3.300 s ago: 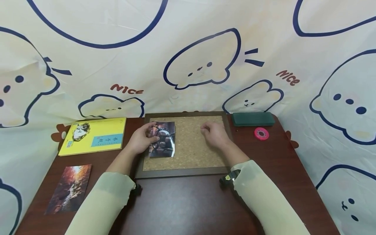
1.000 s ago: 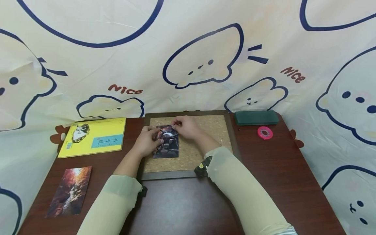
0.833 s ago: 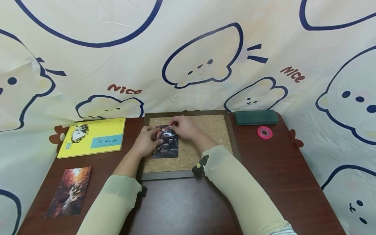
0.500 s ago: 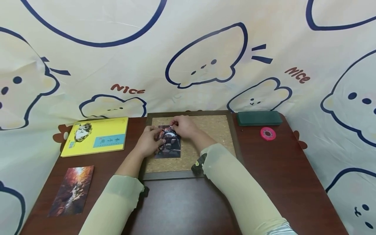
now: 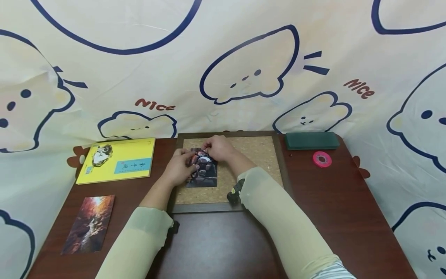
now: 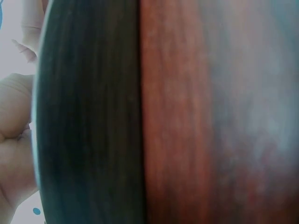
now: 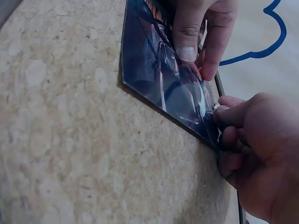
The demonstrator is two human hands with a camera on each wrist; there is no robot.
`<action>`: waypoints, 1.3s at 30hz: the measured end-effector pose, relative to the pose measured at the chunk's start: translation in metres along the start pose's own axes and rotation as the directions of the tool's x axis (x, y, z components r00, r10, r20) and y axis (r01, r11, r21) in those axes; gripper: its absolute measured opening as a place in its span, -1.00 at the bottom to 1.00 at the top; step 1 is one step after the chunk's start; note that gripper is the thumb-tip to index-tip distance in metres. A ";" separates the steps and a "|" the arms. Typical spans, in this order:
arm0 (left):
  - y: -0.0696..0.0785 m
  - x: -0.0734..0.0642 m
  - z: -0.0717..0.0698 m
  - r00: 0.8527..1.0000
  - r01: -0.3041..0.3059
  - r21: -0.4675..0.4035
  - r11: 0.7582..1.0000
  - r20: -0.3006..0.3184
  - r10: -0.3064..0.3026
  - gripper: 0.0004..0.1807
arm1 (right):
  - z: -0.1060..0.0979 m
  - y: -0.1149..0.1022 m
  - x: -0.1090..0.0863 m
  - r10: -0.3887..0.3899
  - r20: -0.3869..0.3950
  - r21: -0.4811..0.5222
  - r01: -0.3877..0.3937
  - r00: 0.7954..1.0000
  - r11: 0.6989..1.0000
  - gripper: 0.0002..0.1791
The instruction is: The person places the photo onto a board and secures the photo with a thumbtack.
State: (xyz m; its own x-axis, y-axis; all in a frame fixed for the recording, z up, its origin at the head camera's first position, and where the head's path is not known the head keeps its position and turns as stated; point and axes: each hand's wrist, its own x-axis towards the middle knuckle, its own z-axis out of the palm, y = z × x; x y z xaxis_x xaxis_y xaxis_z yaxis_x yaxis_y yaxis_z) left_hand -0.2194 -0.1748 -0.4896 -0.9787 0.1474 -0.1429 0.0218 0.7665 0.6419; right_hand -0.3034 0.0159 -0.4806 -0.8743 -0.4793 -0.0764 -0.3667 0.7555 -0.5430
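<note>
Right hand has crossed to the dark glossy photo, fingers seemingly pinching a pin; left hand presses it flat.

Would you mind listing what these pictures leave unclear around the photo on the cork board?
- What the right hand pinches at the photo edge: its curled fingers hide it in the right wrist view; too small in the head view.
- Left hand: the left wrist view is a blur of board frame and table; only a sliver of hand shows.
- Photo's picture: both hands cover its top in the head view.
- Yellow book text: too small.
</note>
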 end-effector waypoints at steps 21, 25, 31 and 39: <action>0.000 -0.001 0.002 1.000 -0.011 -0.018 1.000 -0.008 0.011 -0.34 | -0.005 -0.009 0.010 0.071 0.082 -0.001 -0.071 0.994 0.997 -0.78; -0.001 -0.001 0.001 1.000 -0.019 -0.019 1.000 -0.014 0.019 -0.34 | -0.005 -0.009 0.009 0.082 0.065 0.023 -0.083 0.995 0.996 -0.77; 0.000 -0.001 0.001 1.000 -0.022 -0.015 1.000 -0.013 0.022 -0.33 | -0.002 -0.010 0.005 0.079 0.024 0.010 -0.079 0.997 0.997 -0.77; 0.000 -0.001 0.002 1.000 -0.017 -0.023 1.000 -0.013 0.017 -0.33 | 0.002 -0.013 0.004 0.101 -0.004 0.014 -0.101 0.995 0.995 -0.78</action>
State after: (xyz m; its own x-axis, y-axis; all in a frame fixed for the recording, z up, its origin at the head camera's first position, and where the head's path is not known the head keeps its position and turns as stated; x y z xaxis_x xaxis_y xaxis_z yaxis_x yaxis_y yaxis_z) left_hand -0.2177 -0.1735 -0.4906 -0.9809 0.1517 -0.1222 0.0334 0.7490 0.6617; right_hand -0.3018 0.0033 -0.4758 -0.9080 -0.3991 -0.1276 -0.2723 0.7935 -0.5443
